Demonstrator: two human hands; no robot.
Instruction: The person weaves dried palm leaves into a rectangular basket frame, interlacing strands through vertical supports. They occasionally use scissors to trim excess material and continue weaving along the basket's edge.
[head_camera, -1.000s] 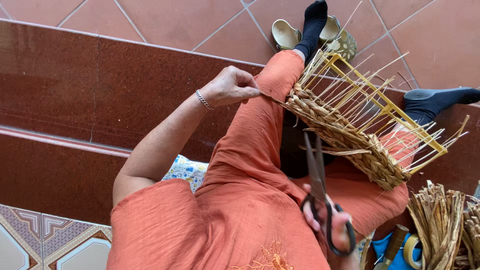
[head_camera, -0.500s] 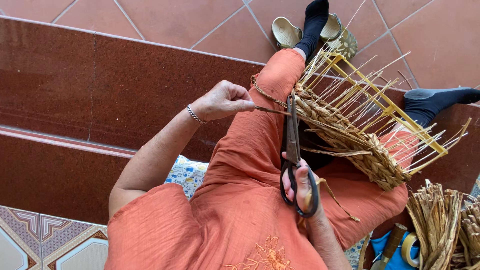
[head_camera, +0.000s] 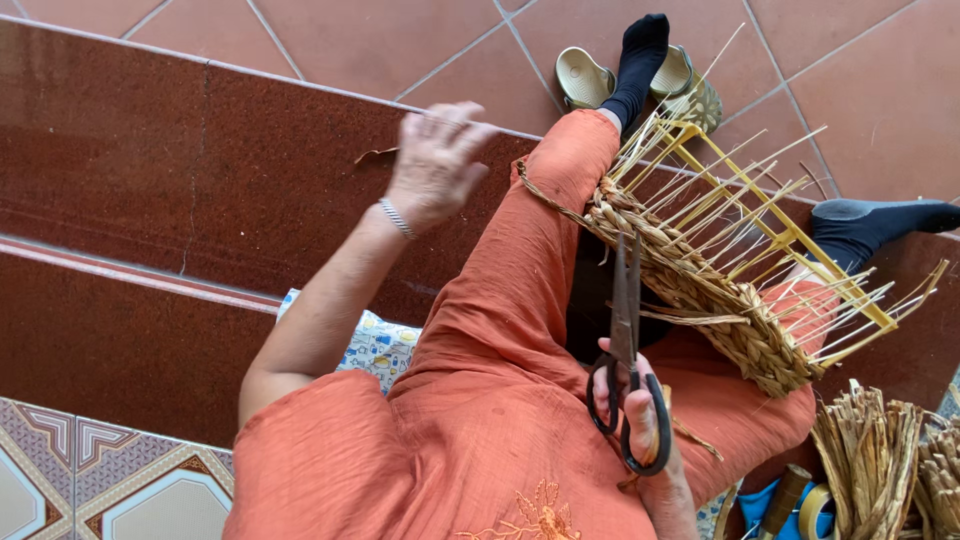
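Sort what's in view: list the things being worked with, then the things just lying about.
In use: scissors gripped in the right hand; half-woven basket on the lap; left hand raised, holding nothing I can make out.

Lying about: straw bundle, tape roll, slippers, patterned cushion.

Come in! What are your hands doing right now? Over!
Right hand grips black scissors, blades at woven basket. Left hand raised, open, empty, off the basket. Nothing between scissors and basket.
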